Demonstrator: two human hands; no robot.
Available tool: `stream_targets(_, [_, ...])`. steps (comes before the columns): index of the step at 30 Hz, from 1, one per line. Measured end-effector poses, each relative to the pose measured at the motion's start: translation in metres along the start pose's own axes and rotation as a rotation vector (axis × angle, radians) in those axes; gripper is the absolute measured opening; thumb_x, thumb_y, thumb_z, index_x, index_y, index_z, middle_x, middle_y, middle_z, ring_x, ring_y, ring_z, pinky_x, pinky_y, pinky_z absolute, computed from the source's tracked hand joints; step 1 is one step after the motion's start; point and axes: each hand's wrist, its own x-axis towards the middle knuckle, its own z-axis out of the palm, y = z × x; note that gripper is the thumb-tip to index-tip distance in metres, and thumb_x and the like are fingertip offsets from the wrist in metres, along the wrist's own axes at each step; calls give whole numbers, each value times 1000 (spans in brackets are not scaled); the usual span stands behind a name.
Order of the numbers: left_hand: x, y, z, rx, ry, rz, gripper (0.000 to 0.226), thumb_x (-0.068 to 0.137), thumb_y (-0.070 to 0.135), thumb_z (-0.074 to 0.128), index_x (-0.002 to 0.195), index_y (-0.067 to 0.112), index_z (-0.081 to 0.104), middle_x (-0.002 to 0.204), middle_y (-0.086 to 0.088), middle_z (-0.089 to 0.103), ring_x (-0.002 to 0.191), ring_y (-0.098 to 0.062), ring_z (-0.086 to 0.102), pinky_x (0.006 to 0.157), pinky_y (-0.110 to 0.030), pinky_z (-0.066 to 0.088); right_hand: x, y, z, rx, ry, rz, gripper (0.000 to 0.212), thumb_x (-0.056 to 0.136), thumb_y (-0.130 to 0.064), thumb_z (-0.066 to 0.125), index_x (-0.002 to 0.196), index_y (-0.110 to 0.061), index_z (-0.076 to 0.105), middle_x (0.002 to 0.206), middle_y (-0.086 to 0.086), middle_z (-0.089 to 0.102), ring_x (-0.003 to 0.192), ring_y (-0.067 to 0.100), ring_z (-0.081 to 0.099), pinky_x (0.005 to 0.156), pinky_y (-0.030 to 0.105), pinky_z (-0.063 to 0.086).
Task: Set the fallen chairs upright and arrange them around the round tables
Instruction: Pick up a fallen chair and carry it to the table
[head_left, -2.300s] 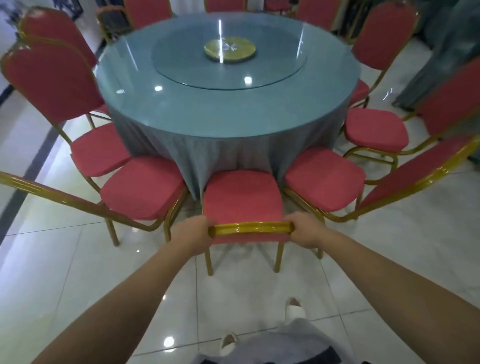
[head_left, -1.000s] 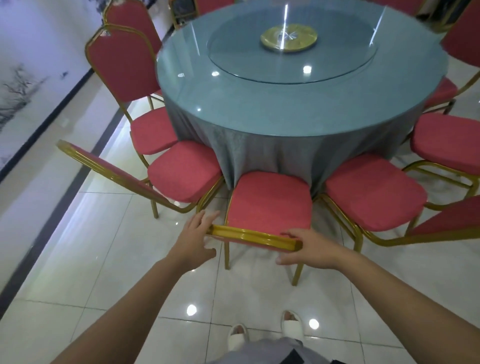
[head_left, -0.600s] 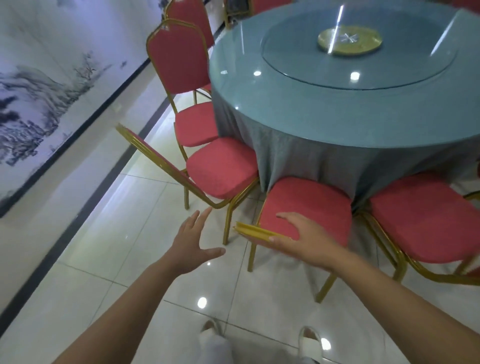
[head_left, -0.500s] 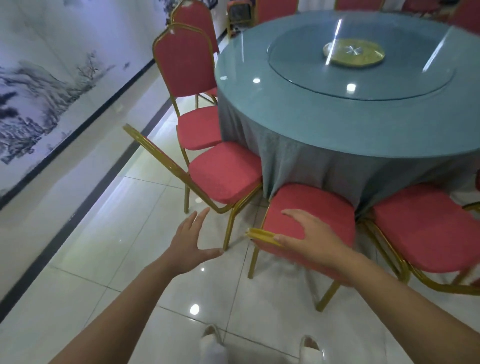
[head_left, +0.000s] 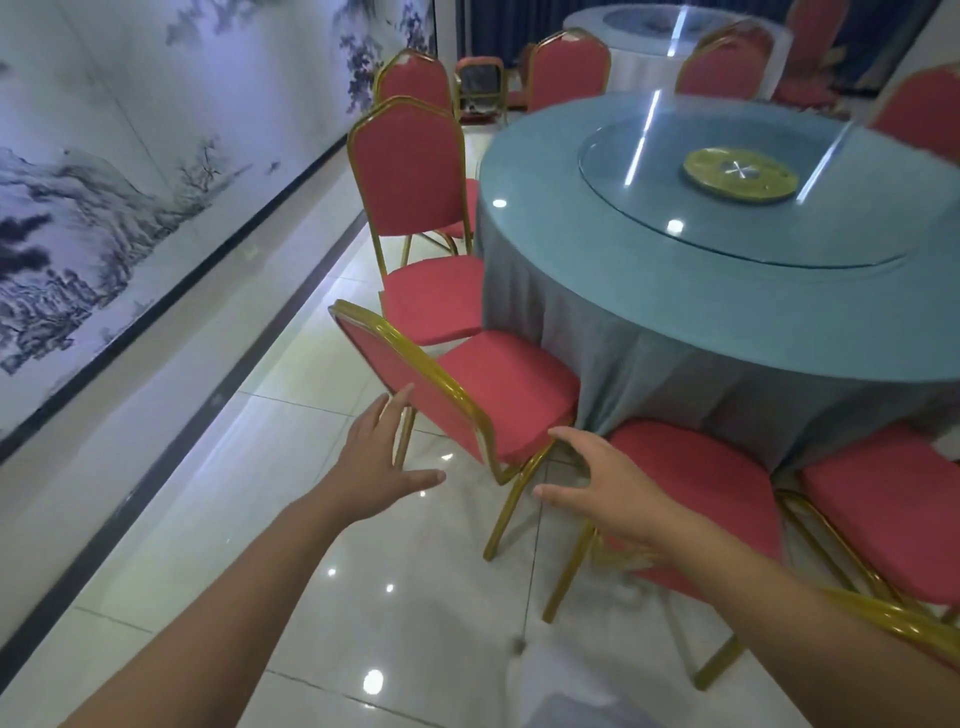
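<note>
A red chair with a gold frame (head_left: 498, 389) stands upright at the near left of the round table (head_left: 675, 291), which wears a grey-blue cloth and a glass turntable. My left hand (head_left: 382, 462) is open, its fingertips at the left edge of that chair's backrest. Held open with spread fingers, my right hand (head_left: 605, 480) hovers by the backrest's right corner and holds nothing. Another upright red chair (head_left: 691, 467) sits partly under my right forearm.
More red chairs ring the table: one (head_left: 415, 208) at the left, one (head_left: 893, 509) at the right. A painted wall (head_left: 130, 182) runs along the left with a strip of tiled floor (head_left: 249, 493) between. A second table (head_left: 675, 36) with chairs stands behind.
Both hands let go of the chair I was gripping and moved left to the neighbouring chair. My view swung left, showing the wall and the far table.
</note>
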Motion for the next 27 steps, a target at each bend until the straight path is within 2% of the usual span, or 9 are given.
stream_targets(6, [89,-39,-54,74,54,8,119,66,54,85,151,48,2,164,4,6,150,-23,7,116,-48,23,107,-18,14,46,-30,29,100,71,-61,76,153,-31,27,156,-4,32,141,12,33,110,25,29])
stream_targets(9, [136,-56,-78,103,32,-3,120,65,49,87,152,46,5,164,1,6,149,-25,8,116,-49,24,171,-39,32,68,-79,17,108,62,-71,71,153,-32,28,154,-6,35,140,12,35,112,29,31])
stream_targets(11, [166,-65,-93,151,-11,-15,120,65,45,88,151,48,6,164,-1,5,149,-27,9,116,-50,25,205,-55,46,129,-139,19,102,55,-79,63,146,-47,32,139,-20,44,127,2,44,104,23,38])
stream_targets(13, [192,-75,-105,203,-34,-22,120,65,43,89,151,49,5,164,-1,5,149,-27,9,115,-50,26,232,-73,61,172,-180,5,72,57,-75,63,123,-70,35,115,-34,53,104,-11,52,85,10,43])
stream_targets(16, [228,-91,-122,267,-68,-8,117,66,42,88,152,46,8,164,-1,7,149,-28,8,115,-52,27,260,-91,84,156,-138,-10,60,71,-54,68,126,-53,44,103,-16,54,92,6,55,73,20,45])
stream_targets(20, [270,-114,-137,445,-245,27,102,71,43,85,152,41,23,162,-1,15,149,-30,10,116,-54,26,262,-96,99,-5,78,26,43,76,-38,56,118,-45,49,86,-18,54,79,8,56,56,21,37])
stream_targets(22, [295,-123,-141,568,-377,101,82,76,37,82,146,39,39,156,3,31,145,-27,24,113,-52,32,258,-95,104,-45,159,60,45,74,-38,52,119,-43,50,87,-17,59,79,8,58,57,27,45])
stream_targets(25, [327,-130,-141,550,-540,230,52,81,14,72,128,34,60,127,8,60,121,-18,55,99,-34,47,257,-97,111,-115,231,150,42,75,-42,50,116,-39,57,93,-14,64,83,10,60,63,34,51])
stream_targets(27, [338,-133,-140,554,-612,330,52,81,5,62,123,34,65,116,9,67,107,-14,61,88,-23,46,255,-104,115,-108,275,260,37,75,-44,50,110,-39,61,93,-15,66,84,10,62,65,36,53])
